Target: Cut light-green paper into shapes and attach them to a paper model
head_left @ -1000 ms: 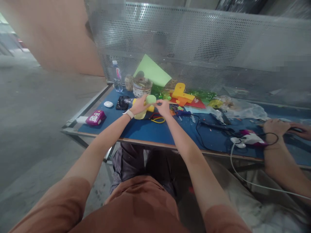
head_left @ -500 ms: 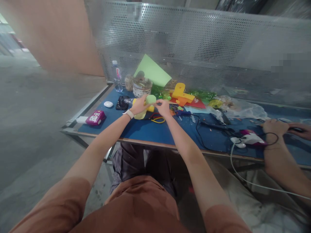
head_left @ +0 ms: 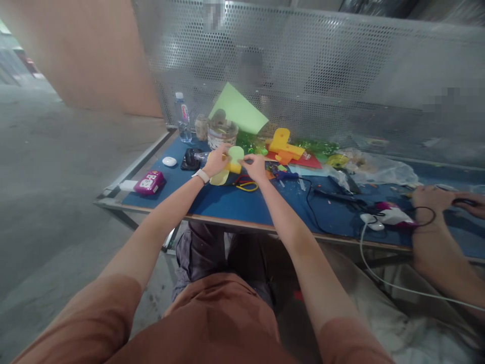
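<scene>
A small pale green rounded piece, seemingly paper (head_left: pixel 236 153), is between my two hands above the blue table. My left hand (head_left: pixel 215 163), with a white band at its wrist, grips the piece's left edge with closed fingers. Thumb and fingertips of my right hand (head_left: pixel 254 166) pinch at its right edge. Directly below the piece is a yellow roll-like thing (head_left: pixel 235 167), partly covered. A pale yellow sheet (head_left: pixel 220 177) shows under my left hand, and a clear plastic bottle (head_left: pixel 201 156) lies behind it. Scissors with yellow and red handles (head_left: pixel 247 186) lie near my right hand.
A water bottle (head_left: pixel 183 119), a glass jar-like bowl (head_left: pixel 223 136) and a green sheet (head_left: pixel 242 108) stand behind. Left are a purple packet (head_left: pixel 149 183) and a white case (head_left: pixel 169 161). Rightward lie a yellow-orange shape (head_left: pixel 283 144), a blue glue gun (head_left: pixel 286 175), cables, and another person's hand (head_left: pixel 432 198).
The pale green piece has shifted slightly lower and shows more of its face. My right fingertips have moved a little along its right edge. The left hand has barely moved.
</scene>
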Available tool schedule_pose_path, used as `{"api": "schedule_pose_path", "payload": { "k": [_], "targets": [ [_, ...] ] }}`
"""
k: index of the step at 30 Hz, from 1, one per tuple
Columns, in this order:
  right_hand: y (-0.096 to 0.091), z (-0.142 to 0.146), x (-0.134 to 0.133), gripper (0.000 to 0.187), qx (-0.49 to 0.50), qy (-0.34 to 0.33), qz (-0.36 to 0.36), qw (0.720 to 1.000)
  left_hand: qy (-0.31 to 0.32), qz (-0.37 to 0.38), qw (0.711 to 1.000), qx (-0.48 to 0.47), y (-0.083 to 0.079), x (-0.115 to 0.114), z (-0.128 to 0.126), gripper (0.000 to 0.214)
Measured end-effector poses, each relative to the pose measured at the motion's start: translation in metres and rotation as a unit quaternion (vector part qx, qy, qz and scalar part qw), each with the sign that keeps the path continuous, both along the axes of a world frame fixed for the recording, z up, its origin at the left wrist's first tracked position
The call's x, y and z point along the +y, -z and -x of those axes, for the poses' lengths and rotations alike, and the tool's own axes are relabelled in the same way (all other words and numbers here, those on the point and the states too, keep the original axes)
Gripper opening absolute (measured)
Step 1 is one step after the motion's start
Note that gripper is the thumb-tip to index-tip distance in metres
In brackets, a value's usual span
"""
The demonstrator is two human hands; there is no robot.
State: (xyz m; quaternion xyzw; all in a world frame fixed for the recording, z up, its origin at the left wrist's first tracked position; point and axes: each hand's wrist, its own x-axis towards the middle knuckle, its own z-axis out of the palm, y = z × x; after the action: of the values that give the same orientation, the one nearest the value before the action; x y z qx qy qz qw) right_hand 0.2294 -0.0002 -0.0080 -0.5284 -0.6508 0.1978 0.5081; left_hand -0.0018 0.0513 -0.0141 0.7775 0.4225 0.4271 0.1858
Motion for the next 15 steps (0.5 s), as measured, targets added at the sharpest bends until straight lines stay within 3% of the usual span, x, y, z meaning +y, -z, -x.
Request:
{"api": "schedule_pose_path", "payload": {
  "k": [7, 15],
  "targets": [
    [0.002, -0.003, 0.002, 0.069, -0.02, 0.004, -0.009, 1.0, -0.011, -0.011, 1.0, 0.024, -0.005, -0.006, -0.001, 0.061],
    [0.002, -0.015, 0.007, 0.043, -0.026, 0.034, -0.009, 0.999, -0.036, -0.035, 0.999, 0.011, -0.014, -0.01, 0.007, 0.054]
  ]
}}
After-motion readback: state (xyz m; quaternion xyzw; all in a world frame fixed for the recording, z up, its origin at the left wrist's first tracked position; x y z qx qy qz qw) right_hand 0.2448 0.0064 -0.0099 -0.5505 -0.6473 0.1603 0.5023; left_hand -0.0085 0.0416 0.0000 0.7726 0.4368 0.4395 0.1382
